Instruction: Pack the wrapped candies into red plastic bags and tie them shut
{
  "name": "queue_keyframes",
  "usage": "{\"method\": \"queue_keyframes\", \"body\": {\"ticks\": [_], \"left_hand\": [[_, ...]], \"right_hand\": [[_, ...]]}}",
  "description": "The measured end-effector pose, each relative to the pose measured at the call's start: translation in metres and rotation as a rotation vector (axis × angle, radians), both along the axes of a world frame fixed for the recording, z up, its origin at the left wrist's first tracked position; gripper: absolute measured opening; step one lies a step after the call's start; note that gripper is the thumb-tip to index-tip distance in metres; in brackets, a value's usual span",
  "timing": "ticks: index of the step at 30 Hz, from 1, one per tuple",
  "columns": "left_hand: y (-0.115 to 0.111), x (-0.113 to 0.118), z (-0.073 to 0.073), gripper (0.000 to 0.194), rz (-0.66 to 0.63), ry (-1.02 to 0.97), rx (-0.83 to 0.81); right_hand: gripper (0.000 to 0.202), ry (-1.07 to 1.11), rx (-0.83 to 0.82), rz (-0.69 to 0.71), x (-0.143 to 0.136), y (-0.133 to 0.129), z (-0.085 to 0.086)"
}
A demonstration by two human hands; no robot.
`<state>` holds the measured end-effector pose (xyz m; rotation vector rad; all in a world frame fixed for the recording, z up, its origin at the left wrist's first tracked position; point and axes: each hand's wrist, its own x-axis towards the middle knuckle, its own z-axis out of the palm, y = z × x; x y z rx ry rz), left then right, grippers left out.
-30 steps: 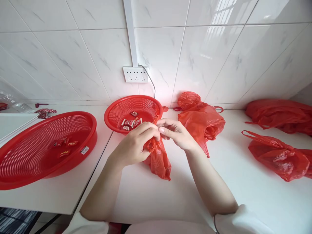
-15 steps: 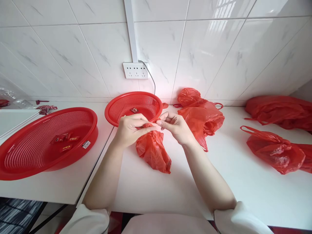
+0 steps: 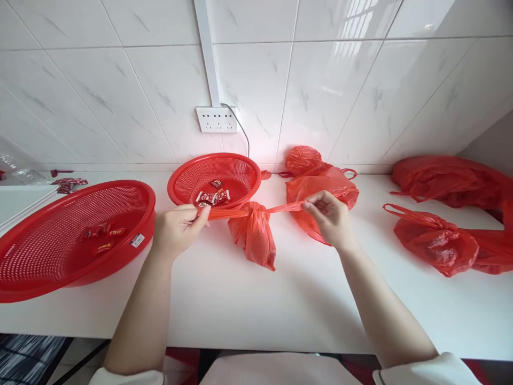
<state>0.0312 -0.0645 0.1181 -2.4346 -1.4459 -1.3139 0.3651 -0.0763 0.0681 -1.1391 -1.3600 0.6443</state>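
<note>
Soft, bright daylight filled the view, a barred white glare shining on the glossy wall tiles at upper right. A faint, soft-edged shadow lay on the table near the right forearm. The held red bag looked sharp; wide-angle distortion stretched the larger basket.
</note>
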Motion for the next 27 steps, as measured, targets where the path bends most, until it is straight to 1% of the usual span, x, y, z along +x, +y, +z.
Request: {"method": "queue_keyframes", "body": {"ticks": [2, 4, 6, 8, 9, 11, 12, 13, 14, 15, 16, 17, 19, 20, 21, 23, 25, 27], "left_hand": [[-0.003, -0.006, -0.009, 0.033, 0.063, -0.057, -0.065], [-0.005, -0.006, -0.017, 0.033, 0.079, -0.126, -0.151], [-0.005, -0.002, -0.024, 0.034, 0.034, -0.181, -0.24], [-0.002, 0.004, -0.032, 0.036, -0.037, -0.221, -0.36], [0.001, 0.007, -0.036, 0.036, -0.077, -0.248, -0.443], [0.009, 0.013, -0.048, 0.043, -0.171, -0.341, -0.633], [0.013, 0.016, -0.056, 0.051, -0.233, -0.411, -0.735], [0.018, 0.018, -0.065, 0.062, -0.295, -0.491, -0.821], [0.023, 0.021, -0.076, 0.077, -0.37, -0.574, -0.911], [0.028, 0.023, -0.087, 0.088, -0.405, -0.669, -1.01], [0.033, 0.025, -0.099, 0.09, -0.391, -0.734, -1.087], [0.037, 0.027, -0.11, 0.09, -0.349, -0.749, -1.139], [0.043, 0.028, -0.13, 0.088, -0.265, -0.691, -1.206], [0.045, 0.027, -0.138, 0.086, -0.231, -0.673, -1.224], [0.046, 0.027, -0.143, 0.082, -0.202, -0.668, -1.226], [0.047, 0.024, -0.15, 0.071, -0.174, -0.684, -1.207], [0.045, 0.023, -0.15, 0.059, -0.184, -0.685, -1.188], [0.043, 0.023, -0.147, 0.053, -0.211, -0.653, -1.187]], "right_hand": [[0.025, 0.031, -0.011, -0.12, 0.015, -0.006, -0.009], [0.025, 0.067, -0.004, -0.202, 0.024, -0.01, -0.015], [0.023, 0.093, 0.015, -0.253, 0.028, -0.013, -0.017], [0.019, 0.072, 0.041, -0.301, 0.026, -0.016, -0.017], [0.016, 0.02, 0.065, -0.337, 0.023, -0.017, -0.016], [0.013, -0.187, 0.154, -0.429, 0.012, -0.021, -0.015], [0.016, -0.322, 0.206, -0.46, 0.004, -0.024, -0.016], [0.019, -0.459, 0.251, -0.461, -0.005, -0.027, -0.017], [0.021, -0.583, 0.272, -0.428, -0.015, -0.03, -0.019], [0.023, -0.687, 0.254, -0.365, -0.027, -0.034, -0.023], [0.028, -0.766, 0.196, -0.281, -0.038, -0.037, -0.028], [0.038, -0.823, 0.099, -0.204, -0.048, -0.039, -0.033], [0.06, -0.882, -0.111, -0.084, -0.063, -0.043, -0.042], [0.064, -0.893, -0.202, -0.033, -0.065, -0.045, -0.045], [0.063, -0.89, -0.267, 0.02, -0.065, -0.047, -0.047], [0.057, -0.836, -0.326, 0.113, -0.055, -0.052, -0.044], [0.053, -0.742, -0.328, 0.182, -0.033, -0.061, -0.034], [0.048, -0.674, -0.339, 0.213, -0.002, -0.073, -0.02]]}}
